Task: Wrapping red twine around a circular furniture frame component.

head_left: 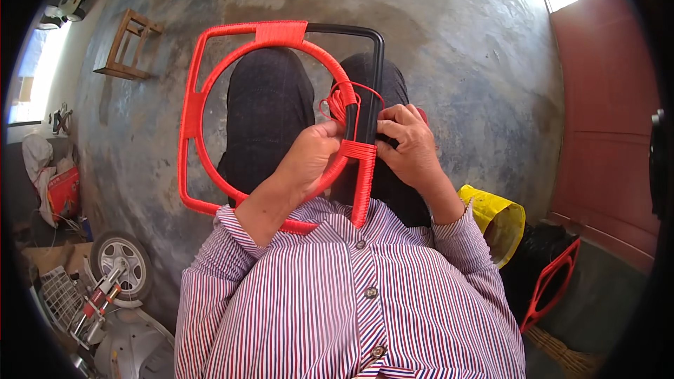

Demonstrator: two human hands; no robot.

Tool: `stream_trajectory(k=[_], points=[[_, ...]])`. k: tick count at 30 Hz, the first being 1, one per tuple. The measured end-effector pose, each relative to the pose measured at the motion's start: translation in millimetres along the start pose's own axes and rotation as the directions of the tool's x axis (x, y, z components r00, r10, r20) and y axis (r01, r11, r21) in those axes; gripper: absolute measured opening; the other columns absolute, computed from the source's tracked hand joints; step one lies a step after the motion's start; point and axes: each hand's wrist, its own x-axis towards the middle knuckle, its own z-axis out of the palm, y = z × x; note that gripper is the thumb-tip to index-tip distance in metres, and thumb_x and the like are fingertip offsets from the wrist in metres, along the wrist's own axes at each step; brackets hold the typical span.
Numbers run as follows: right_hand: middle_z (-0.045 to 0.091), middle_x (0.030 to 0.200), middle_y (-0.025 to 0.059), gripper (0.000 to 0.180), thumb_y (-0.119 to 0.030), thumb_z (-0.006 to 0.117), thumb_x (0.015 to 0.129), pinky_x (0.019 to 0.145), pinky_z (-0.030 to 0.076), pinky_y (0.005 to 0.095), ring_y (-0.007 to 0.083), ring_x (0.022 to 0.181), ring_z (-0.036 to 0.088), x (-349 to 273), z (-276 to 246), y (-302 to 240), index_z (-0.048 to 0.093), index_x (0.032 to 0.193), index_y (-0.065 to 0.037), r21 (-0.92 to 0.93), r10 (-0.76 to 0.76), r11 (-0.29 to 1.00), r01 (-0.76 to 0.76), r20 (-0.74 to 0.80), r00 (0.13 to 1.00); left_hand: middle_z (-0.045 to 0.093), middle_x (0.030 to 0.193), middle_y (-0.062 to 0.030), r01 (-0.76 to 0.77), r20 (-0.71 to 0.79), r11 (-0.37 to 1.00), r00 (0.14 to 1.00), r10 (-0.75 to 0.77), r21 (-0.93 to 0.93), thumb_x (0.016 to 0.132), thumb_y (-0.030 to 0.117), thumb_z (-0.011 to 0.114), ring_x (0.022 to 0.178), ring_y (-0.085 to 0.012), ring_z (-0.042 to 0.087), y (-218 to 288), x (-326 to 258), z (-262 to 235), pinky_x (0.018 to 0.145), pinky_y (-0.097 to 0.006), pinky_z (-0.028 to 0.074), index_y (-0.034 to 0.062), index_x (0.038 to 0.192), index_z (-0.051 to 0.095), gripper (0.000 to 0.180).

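Across my lap lies a square frame (185, 116) with a round ring inside it, mostly wrapped in red cord. Its upper right corner and part of the right side are bare black tube (380, 56). My left hand (309, 158) reaches over the ring and is closed on its right part, beside the wrapped joint (357, 149). A loose bundle of red cord (338, 104) hangs at the ring, with a strand looping over to the black tube. At that tube's outer side my right hand (407, 144) has curled fingers; what they pinch is hidden.
A wooden stool (130, 45) lies on the concrete floor at the far left. A two-wheeler's wheel (121, 267) is at the lower left. To my right stand a yellow container (495, 221), another red frame (551, 284) and a red door (604, 119).
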Motion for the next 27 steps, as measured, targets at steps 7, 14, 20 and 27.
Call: stream_trajectory(k=[7, 14, 20, 27], points=[[0.063, 0.097, 0.0058, 0.025, -0.009, 0.075, 0.067, 0.08, 0.052, 0.0381, 0.0264, 0.093, 0.06, -2, -1, -8, 0.071, 0.091, -0.006, -0.085, -0.016, 0.996, 0.01, -0.073, 0.997, 0.064, 0.109, -0.0187, -0.004, 0.045, 0.999, 0.999, 0.002, 0.054, 0.089, -0.012, 0.039, 0.095, -0.0231, 0.068, 0, -2, 0, 0.087, -0.032, 0.058, -0.0116, 0.123, 0.053, 0.037], [0.065, 0.096, 0.0058, 0.02, -0.004, 0.074, 0.066, 0.077, 0.052, 0.0379, 0.0262, 0.087, 0.061, -9, 14, 2, 0.07, 0.086, -0.005, 0.025, -0.033, 0.999, 0.038, -0.196, 0.98, 0.066, 0.108, -0.0184, 0.016, 0.081, 0.997, 0.996, -0.022, 0.08, 0.088, -0.009, 0.04, 0.09, -0.0217, 0.069, 3, -5, 2, 0.084, -0.032, 0.058, -0.0098, 0.119, 0.057, 0.035], [0.064, 0.1, 0.0096, 0.008, 0.002, 0.062, 0.069, 0.08, 0.049, 0.035, 0.0222, 0.093, 0.06, -18, -1, 9, 0.065, 0.076, -0.001, 0.47, 0.206, 0.875, -0.114, -0.149, 0.967, 0.068, 0.095, -0.0145, 0.043, 0.028, 0.996, 0.999, -0.045, 0.075, 0.087, -0.006, 0.044, 0.083, -0.0192, 0.069, 3, -3, 1, 0.074, -0.029, 0.057, -0.0063, 0.115, 0.058, 0.031], [0.056, 0.079, 0.0083, 0.017, -0.023, 0.047, 0.085, 0.066, 0.042, 0.0329, 0.0181, 0.067, 0.049, -31, -50, 19, 0.052, 0.087, -0.007, 0.978, 0.164, -0.209, 0.013, 0.022, 0.986, 0.068, 0.094, -0.0137, 0.015, -0.038, 0.993, 0.999, -0.01, 0.12, 0.09, -0.004, 0.046, 0.071, -0.0178, 0.065, 5, -3, 1, 0.064, -0.029, 0.055, -0.0033, 0.112, 0.055, 0.024]])
